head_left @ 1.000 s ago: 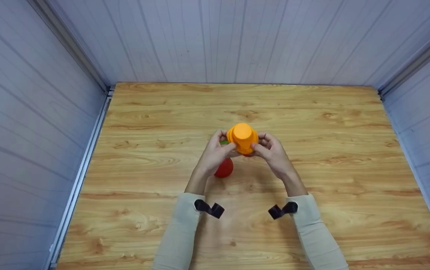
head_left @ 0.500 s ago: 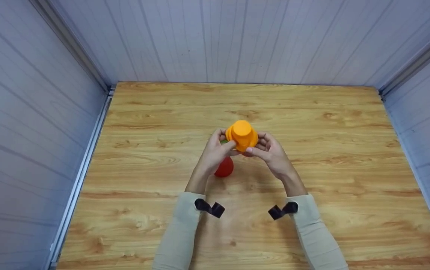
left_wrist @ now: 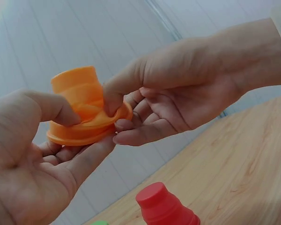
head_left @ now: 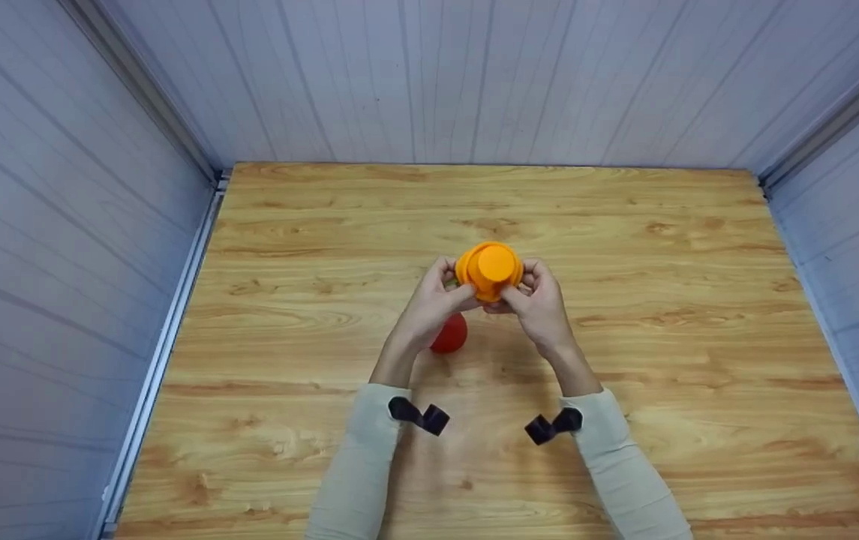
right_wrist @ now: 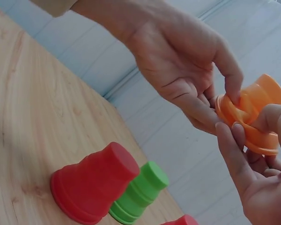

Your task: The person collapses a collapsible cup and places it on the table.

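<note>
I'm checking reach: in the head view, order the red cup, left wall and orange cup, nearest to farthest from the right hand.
1. Orange cup, held by the right hand and left hand.
2. Red cup, to its lower left.
3. Left wall, far left.

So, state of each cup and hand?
Orange cup: held off the table, narrow end up, wall dented inward
Left hand: gripping the orange cup
Right hand: gripping the orange cup
Red cup: on the table, narrow end up
Green cup: same
Second red cup: mostly cut off, can't tell
</note>
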{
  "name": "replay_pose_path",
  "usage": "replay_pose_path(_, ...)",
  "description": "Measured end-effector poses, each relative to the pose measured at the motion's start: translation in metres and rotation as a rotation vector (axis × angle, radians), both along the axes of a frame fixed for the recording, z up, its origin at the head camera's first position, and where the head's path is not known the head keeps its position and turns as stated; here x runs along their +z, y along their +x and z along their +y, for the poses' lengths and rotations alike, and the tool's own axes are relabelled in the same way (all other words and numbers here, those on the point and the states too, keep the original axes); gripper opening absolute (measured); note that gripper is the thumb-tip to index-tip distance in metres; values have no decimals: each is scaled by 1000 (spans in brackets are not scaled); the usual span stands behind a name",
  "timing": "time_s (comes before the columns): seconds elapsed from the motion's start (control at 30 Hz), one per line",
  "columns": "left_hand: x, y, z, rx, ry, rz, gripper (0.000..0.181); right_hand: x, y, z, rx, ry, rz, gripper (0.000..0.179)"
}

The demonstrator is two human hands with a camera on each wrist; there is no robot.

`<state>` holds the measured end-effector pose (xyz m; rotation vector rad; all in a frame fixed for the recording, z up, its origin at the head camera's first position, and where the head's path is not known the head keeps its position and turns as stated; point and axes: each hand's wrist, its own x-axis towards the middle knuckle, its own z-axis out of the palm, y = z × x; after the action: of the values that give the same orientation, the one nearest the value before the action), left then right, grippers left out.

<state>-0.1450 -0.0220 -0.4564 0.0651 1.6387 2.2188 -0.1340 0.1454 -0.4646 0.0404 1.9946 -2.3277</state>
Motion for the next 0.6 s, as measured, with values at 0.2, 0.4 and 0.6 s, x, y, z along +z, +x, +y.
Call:
replay_pose_path(0.2, -1, -2, -2, -64, -30, -2, 51, 3, 1, 7, 102, -83, -32, 33)
replay_pose_path(0.4, -1, -2, 0, -8, -18, -10, 49, 4, 2, 11, 178, -142, -44, 43)
replay_pose_path(0.6, 0, 1, 7, 55, -63, 63, 44, 4, 1, 1, 64, -95, -30, 37)
